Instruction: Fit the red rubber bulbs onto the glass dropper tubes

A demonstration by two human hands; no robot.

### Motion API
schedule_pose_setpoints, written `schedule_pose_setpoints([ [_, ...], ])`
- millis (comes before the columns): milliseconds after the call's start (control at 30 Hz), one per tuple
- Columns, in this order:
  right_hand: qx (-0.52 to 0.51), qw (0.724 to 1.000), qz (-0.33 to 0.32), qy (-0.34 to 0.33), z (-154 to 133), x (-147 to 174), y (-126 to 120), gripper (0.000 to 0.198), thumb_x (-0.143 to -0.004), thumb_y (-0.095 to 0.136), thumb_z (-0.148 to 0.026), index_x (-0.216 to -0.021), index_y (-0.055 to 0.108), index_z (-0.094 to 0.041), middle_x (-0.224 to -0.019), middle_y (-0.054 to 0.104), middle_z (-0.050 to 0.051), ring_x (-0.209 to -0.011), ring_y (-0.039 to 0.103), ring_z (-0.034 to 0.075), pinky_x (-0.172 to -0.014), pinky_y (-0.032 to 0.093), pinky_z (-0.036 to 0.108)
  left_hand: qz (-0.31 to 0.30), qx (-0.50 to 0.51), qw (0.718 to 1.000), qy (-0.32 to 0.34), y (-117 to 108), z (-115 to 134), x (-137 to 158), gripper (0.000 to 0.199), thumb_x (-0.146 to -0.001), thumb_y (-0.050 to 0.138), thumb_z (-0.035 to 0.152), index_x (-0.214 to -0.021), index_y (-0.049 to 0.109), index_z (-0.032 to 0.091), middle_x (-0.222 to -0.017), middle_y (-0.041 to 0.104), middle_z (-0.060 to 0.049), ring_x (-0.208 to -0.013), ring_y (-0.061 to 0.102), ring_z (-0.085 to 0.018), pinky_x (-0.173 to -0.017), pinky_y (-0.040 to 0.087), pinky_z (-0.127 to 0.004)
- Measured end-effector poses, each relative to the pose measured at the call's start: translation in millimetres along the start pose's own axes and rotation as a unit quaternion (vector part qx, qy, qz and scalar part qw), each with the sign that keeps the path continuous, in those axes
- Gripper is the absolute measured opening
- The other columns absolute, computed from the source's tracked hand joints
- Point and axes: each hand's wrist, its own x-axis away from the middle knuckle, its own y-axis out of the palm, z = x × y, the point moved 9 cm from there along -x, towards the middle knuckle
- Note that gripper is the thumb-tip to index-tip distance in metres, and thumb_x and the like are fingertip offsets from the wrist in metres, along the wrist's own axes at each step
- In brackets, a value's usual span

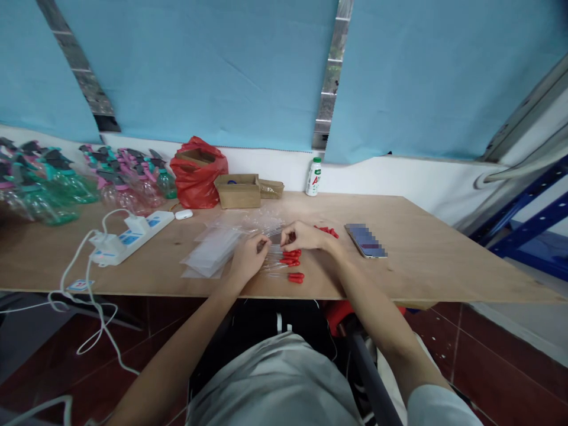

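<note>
My left hand is closed, thumb and fingertips pinched together, over the right edge of a stack of clear plastic bags. A short gap to the right, my right hand also pinches. Whatever is in either pinch is too small to make out. Below the hands, several thin tools with red handles and slim clear or metallic shafts lie in small groups, handles to the right. More red handles show behind my right wrist. Beyond my fingers lie more thin shafts and crinkled clear plastic.
A phone lies right of my right forearm. Behind stand a red plastic bag, an open cardboard box and a white bottle. To the left are a power strip with trailing cables and several spray bottles.
</note>
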Motion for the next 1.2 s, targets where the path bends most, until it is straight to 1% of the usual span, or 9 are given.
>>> schedule_pose_setpoints([
  [267, 0.012, 1.0, 0.006, -0.005, 0, -1, -1, 0.029, -0.08, 0.086, -0.043, -0.081, 0.076, -0.016, -0.07, 0.067, -0.002, -0.063, 0.054, 0.013, -0.061, 0.041, 0.026, -0.01, 0.002, 1.0, 0.005, 3, -1, -1, 0.014, -0.099, 0.064, 0.023, -0.089, 0.073, 0.023, -0.086, 0.073, -0.004, -0.084, 0.066, -0.023, -0.084, 0.05, -0.036],
  [400, 0.05, 0.995, 0.083, -0.004, 0, 1, -20, 0.041, -0.092, 0.075, -0.054, -0.077, 0.071, -0.017, -0.067, 0.064, -0.002, -0.063, 0.051, 0.013, -0.062, 0.04, 0.027, -0.013, 0.003, 1.0, 0.003, 4, -1, -1, 0.013, -0.099, 0.064, 0.023, -0.089, 0.073, 0.023, -0.085, 0.073, -0.003, -0.084, 0.067, -0.023, -0.083, 0.05, -0.037],
  [500, 0.183, 0.967, 0.179, 0.009, 0, 7, -46, 0.039, -0.099, 0.069, -0.049, -0.079, 0.073, -0.017, -0.071, 0.068, 0.001, -0.066, 0.054, 0.016, -0.068, 0.04, 0.029, -0.008, 0.005, 1.0, 0.002, 3, -1, -1, 0.013, -0.099, 0.064, 0.024, -0.089, 0.073, 0.023, -0.084, 0.073, -0.004, -0.084, 0.067, -0.024, -0.084, 0.051, -0.037],
  [600, 0.316, 0.921, 0.221, 0.055, 6, 14, -66, 0.025, -0.102, 0.067, -0.035, -0.094, 0.08, -0.016, -0.091, 0.078, 0.01, -0.087, 0.062, 0.024, -0.082, 0.045, 0.033, -0.002, 0.013, 1.0, -0.001, 2, -1, -1, 0.013, -0.099, 0.064, 0.024, -0.089, 0.073, 0.024, -0.084, 0.074, -0.003, -0.084, 0.068, -0.024, -0.083, 0.051, -0.037],
  [700, 0.372, 0.9, 0.214, 0.075, 15, 17, -72, 0.026, -0.104, 0.059, -0.024, -0.111, 0.083, -0.015, -0.109, 0.08, 0.015, -0.108, 0.062, 0.03, -0.097, 0.046, 0.037, 0.005, 0.018, 1.0, -0.001, 1, 0, -1, 0.015, -0.1, 0.063, 0.024, -0.088, 0.073, 0.024, -0.085, 0.074, -0.004, -0.085, 0.068, -0.024, -0.082, 0.05, -0.037],
  [867, 0.384, 0.909, 0.159, 0.038, 28, 4, -53, 0.039, -0.106, 0.049, -0.017, -0.131, 0.078, -0.018, -0.133, 0.076, 0.013, -0.119, 0.06, 0.028, -0.11, 0.042, 0.04, 0.01, 0.008, 1.0, 0.0, 1, -1, -2, 0.015, -0.1, 0.063, 0.024, -0.088, 0.072, 0.023, -0.088, 0.075, -0.004, -0.088, 0.067, -0.024, -0.084, 0.049, -0.037],
  [967, 0.395, 0.91, 0.115, 0.042, 35, -7, -38, 0.032, -0.106, 0.056, -0.023, -0.126, 0.08, -0.021, -0.135, 0.074, 0.012, -0.124, 0.057, 0.03, -0.109, 0.043, 0.042, 0.011, 0.003, 1.0, 0.0, 1, -2, -2, 0.015, -0.101, 0.063, 0.024, -0.089, 0.072, 0.023, -0.088, 0.075, -0.004, -0.088, 0.067, -0.024, -0.085, 0.048, -0.037],
  [1067, 0.402, 0.909, 0.103, 0.041, 33, -11, -31, 0.023, -0.102, 0.067, -0.029, -0.117, 0.082, -0.021, -0.132, 0.074, 0.014, -0.126, 0.056, 0.032, -0.105, 0.044, 0.043, 0.012, -0.002, 1.0, 0.0, 1, -2, -1, 0.016, -0.101, 0.063, 0.025, -0.089, 0.073, 0.023, -0.087, 0.074, -0.004, -0.087, 0.067, -0.024, -0.084, 0.048, -0.037],
  [1200, 0.402, 0.909, 0.101, 0.037, 29, -11, -29, 0.016, -0.099, 0.071, -0.025, -0.11, 0.082, -0.02, -0.127, 0.075, 0.013, -0.124, 0.056, 0.032, -0.104, 0.044, 0.043, 0.016, 0.003, 1.0, -0.001, -1, -1, -1, 0.017, -0.102, 0.062, 0.026, -0.089, 0.073, 0.023, -0.087, 0.074, -0.004, -0.087, 0.066, -0.024, -0.084, 0.049, -0.037],
])
